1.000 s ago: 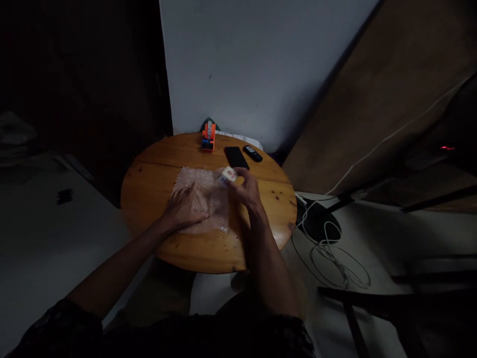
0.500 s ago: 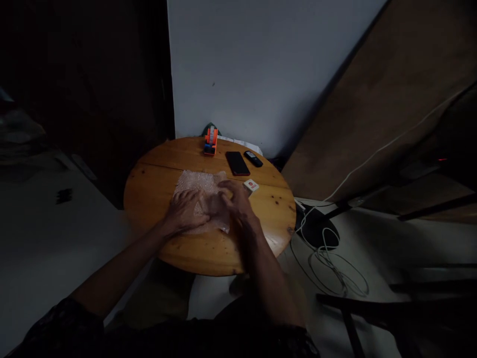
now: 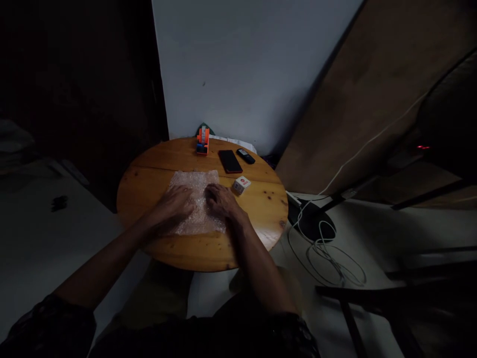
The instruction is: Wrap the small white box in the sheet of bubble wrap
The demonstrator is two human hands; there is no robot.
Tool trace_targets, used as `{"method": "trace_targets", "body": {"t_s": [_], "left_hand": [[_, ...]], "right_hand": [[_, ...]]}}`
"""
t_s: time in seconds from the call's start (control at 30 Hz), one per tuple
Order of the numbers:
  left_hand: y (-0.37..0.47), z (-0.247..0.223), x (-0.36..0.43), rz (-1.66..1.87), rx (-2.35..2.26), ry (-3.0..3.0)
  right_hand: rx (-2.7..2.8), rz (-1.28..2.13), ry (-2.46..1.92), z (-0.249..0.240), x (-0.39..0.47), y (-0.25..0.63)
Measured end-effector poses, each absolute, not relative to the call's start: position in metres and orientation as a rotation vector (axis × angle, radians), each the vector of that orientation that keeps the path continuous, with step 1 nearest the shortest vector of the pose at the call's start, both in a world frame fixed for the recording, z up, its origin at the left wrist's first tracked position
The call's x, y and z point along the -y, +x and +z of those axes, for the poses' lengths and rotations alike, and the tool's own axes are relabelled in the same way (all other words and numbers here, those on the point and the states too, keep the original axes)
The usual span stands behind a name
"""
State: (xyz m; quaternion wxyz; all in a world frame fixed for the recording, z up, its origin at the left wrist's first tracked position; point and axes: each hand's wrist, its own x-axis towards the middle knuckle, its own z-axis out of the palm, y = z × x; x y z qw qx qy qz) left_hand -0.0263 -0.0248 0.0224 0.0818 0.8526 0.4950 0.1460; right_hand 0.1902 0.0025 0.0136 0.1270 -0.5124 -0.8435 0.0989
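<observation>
A sheet of clear bubble wrap (image 3: 200, 219) lies spread on a round wooden table (image 3: 261, 219). My left hand (image 3: 176, 203) rests on its left part, fingers stretched out and palm down. On the right part of the sheet is my right hand (image 3: 221, 200), its fingers bent and touching the wrap, with no held object showing. Just beyond the right hand stands a small white box (image 3: 241, 185) with a red mark on top.
Farther back on the table are a dark smartphone (image 3: 230, 161), a black keypad phone (image 3: 246, 156) and an orange tape dispenser (image 3: 202, 141). A wall (image 3: 238, 74) rises behind. Coiled white cable (image 3: 328, 248) lies on the floor at the right, near dark chair parts (image 3: 354, 296).
My right hand has shifted left and its fingers have come closer together. The left hand has slid left, uncovering the middle of the sheet. The white box now shows its side, and the view has turned slightly.
</observation>
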Motion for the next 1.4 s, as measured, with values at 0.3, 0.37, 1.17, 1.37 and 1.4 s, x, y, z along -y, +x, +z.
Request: {"method": "trace_targets", "body": {"t_s": [0.3, 0.37, 1.17, 1.37, 1.4], "left_hand": [[-0.020, -0.002, -0.005, 0.125, -1.589, 2.531], [-0.023, -0.005, -0.006, 0.130, -1.592, 2.534], [-0.010, 0.002, 0.049, 0.121, -1.309, 2.609], [-0.007, -0.003, 0.050, 0.174, -1.330, 2.590], [-0.007, -0.002, 0.050, 0.173, -1.334, 2.587]], "right_hand": [[2.451, 0.299, -1.553, 0.017, -0.001, 0.191], [2.441, 0.303, -1.575, 0.018, 0.000, 0.191], [2.331, 0.172, -1.556, 0.001, -0.014, 0.196], [1.639, -0.117, -1.798, 0.017, -0.010, 0.215], [1.541, -0.114, -1.894, 0.019, -0.009, 0.220]]}}
